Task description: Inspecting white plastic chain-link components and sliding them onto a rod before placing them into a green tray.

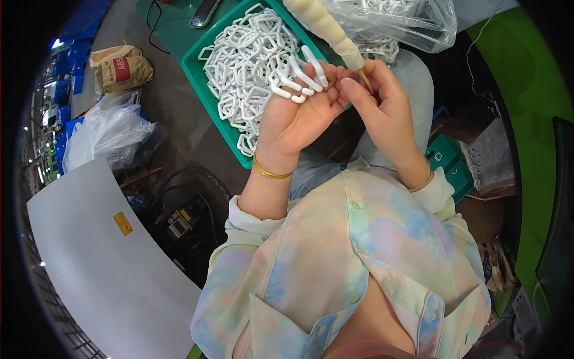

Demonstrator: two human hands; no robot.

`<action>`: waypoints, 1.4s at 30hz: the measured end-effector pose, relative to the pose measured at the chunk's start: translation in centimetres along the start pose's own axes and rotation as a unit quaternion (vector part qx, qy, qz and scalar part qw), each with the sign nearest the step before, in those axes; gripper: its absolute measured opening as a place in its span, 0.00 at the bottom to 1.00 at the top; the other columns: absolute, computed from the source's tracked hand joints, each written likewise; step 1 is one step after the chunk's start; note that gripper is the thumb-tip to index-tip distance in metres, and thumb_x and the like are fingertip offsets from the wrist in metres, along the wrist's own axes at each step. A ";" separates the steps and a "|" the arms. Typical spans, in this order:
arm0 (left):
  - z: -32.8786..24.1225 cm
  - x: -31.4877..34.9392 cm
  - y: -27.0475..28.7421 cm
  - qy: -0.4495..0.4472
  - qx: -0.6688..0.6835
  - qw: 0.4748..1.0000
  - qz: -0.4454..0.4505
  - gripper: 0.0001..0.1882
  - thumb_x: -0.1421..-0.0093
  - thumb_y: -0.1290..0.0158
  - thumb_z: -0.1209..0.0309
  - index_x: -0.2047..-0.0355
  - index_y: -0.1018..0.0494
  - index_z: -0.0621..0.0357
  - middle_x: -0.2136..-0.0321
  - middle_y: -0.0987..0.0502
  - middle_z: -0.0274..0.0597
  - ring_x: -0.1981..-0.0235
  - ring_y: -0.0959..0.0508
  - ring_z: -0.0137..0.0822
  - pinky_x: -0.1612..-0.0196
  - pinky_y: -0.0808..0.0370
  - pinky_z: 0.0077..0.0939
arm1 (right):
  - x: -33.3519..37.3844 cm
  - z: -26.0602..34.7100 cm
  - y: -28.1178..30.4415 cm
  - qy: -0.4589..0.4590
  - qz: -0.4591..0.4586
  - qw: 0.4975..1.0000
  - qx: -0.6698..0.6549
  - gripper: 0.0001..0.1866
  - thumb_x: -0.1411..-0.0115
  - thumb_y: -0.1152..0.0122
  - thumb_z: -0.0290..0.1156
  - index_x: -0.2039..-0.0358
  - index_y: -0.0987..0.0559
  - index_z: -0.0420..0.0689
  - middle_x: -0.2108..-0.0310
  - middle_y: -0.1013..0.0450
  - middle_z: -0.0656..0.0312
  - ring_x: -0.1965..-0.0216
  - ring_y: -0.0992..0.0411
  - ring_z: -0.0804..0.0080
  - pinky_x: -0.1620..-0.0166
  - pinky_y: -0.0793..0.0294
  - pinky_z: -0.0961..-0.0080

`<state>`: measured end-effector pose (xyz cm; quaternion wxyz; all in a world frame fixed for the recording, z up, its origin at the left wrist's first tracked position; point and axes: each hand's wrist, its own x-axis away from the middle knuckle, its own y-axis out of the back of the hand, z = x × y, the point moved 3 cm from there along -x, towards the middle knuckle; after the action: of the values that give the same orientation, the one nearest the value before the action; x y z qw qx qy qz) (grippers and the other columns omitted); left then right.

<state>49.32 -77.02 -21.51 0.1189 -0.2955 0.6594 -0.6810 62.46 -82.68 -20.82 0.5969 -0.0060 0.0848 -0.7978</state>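
Observation:
My left hand (299, 122) is turned palm up, with several white plastic chain links (299, 81) lying across its fingers. Its fingertips meet those of my right hand (385, 110), which is curled around the thin wooden stick of a cream-coloured, bulging padded wand (326, 27). The wand slants up and away to the left. Whether a link is pinched where the fingertips meet is hidden. Just left of my left hand, a green plastic tray (209, 116) is heaped with loose white links (248, 66).
A clear plastic bag (430, 27) with more white links lies at the far right. A phone (204, 12) rests beyond the tray. At left are a brown paper sack (119, 69), crumpled plastic (107, 134) and a pale panel (101, 257). Another green bin (451, 164) is by my right elbow.

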 end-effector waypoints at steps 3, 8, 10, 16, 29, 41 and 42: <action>0.5 0.1 0.5 -0.027 -0.071 0.997 -0.027 0.11 0.32 0.54 0.65 0.57 0.26 0.56 0.52 0.24 0.44 0.49 0.27 0.39 0.45 0.32 0.36 | -0.3 -0.5 -0.4 -0.028 -0.015 0.998 -0.057 0.09 0.39 0.36 0.28 0.64 0.25 0.36 0.73 0.27 0.67 0.72 0.33 0.86 0.67 0.30 0.85; 1.0 -0.1 1.3 -0.053 -0.086 0.993 -0.053 0.11 0.31 0.53 0.65 0.53 0.28 0.53 0.51 0.25 0.42 0.50 0.26 0.37 0.46 0.31 0.36 | -0.8 0.6 -0.7 -0.058 0.028 0.997 -0.032 0.10 0.38 0.38 0.28 0.61 0.26 0.36 0.72 0.27 0.66 0.72 0.32 0.86 0.68 0.30 0.86; 1.1 -0.1 1.6 -0.059 -0.100 0.992 -0.040 0.12 0.31 0.53 0.65 0.51 0.29 0.53 0.51 0.26 0.42 0.50 0.26 0.36 0.47 0.31 0.35 | -0.8 0.6 -0.7 -0.078 0.041 0.996 -0.016 0.08 0.36 0.40 0.27 0.59 0.26 0.37 0.71 0.27 0.66 0.72 0.30 0.85 0.68 0.28 0.87; 0.7 0.2 1.5 -0.135 -0.104 0.985 -0.007 0.16 0.33 0.50 0.70 0.46 0.32 0.58 0.52 0.26 0.42 0.51 0.26 0.37 0.45 0.29 0.35 | -0.8 0.7 -0.9 -0.035 -0.027 0.997 -0.056 0.07 0.36 0.40 0.27 0.61 0.27 0.38 0.71 0.28 0.68 0.72 0.31 0.88 0.68 0.32 0.89; 0.8 0.6 0.2 -0.160 -0.062 0.985 0.014 0.22 0.32 0.55 0.73 0.39 0.39 0.66 0.42 0.32 0.50 0.39 0.33 0.46 0.34 0.37 0.43 | -0.3 0.8 -0.7 -0.025 -0.035 0.997 0.062 0.11 0.40 0.35 0.26 0.58 0.25 0.40 0.78 0.44 0.78 0.77 0.49 0.93 0.74 0.51 0.91; 1.0 0.8 1.0 -0.115 -0.085 0.988 0.062 0.25 0.31 0.57 0.67 0.38 0.41 0.67 0.44 0.31 0.48 0.44 0.28 0.42 0.41 0.28 0.39 | 1.5 1.5 -2.9 0.007 0.086 0.988 0.129 0.16 0.45 0.32 0.26 0.57 0.23 0.39 0.80 0.40 0.77 0.79 0.46 0.88 0.75 0.46 0.86; 1.3 0.7 0.4 -0.139 -0.095 0.986 0.019 0.25 0.31 0.58 0.66 0.37 0.42 0.67 0.44 0.31 0.48 0.44 0.28 0.42 0.41 0.28 0.39 | 1.5 1.4 -2.9 0.007 0.085 0.988 0.129 0.16 0.45 0.32 0.26 0.57 0.23 0.39 0.80 0.40 0.77 0.79 0.46 0.88 0.75 0.46 0.86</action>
<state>49.38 -78.50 -21.80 0.1942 -0.3845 0.7034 -0.5654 59.40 -83.53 -19.15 0.6579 0.0843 -0.0145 -0.7482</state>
